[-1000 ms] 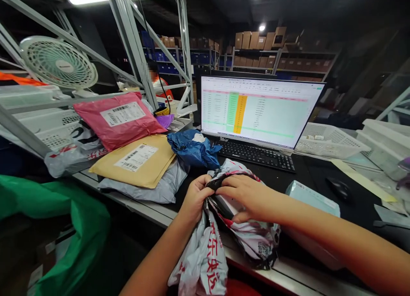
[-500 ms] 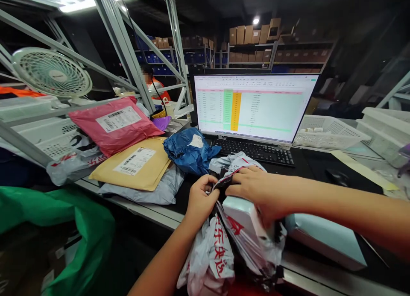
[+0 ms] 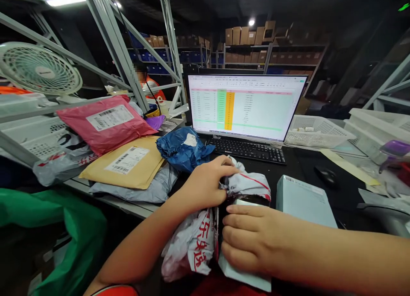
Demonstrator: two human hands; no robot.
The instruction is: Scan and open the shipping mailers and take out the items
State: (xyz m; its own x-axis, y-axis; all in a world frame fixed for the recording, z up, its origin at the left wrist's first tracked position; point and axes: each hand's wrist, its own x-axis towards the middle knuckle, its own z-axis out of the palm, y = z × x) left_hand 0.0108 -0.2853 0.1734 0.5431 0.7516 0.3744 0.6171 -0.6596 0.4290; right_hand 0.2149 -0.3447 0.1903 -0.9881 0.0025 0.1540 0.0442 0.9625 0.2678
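My left hand [image 3: 209,180] is closed on the torn edge of a white plastic mailing bag [image 3: 200,240] with red printed characters and a black inside. My right hand [image 3: 250,238] wraps over a pale box [image 3: 245,276], just below the bag's upper flap [image 3: 250,185]. The box lies at the bag's opening, and its lower end shows below my fingers; both thumb and underside are hidden. Beyond my right wrist a second pale blue box [image 3: 304,200] with a small label lies on the desk.
A crumpled blue bag [image 3: 184,148], a yellow padded envelope [image 3: 124,161] and a pink parcel [image 3: 105,121] lie to the left. Behind are a keyboard [image 3: 250,150] and monitor [image 3: 262,108]. A mouse [image 3: 325,174] and white baskets [image 3: 320,131] are at right; a green sack [image 3: 80,227] hangs at lower left.
My right hand has moved from the bag's upper edge down onto the pale box, now closer to me. My left hand has shifted up along the bag's edge. The view has turned slightly right.
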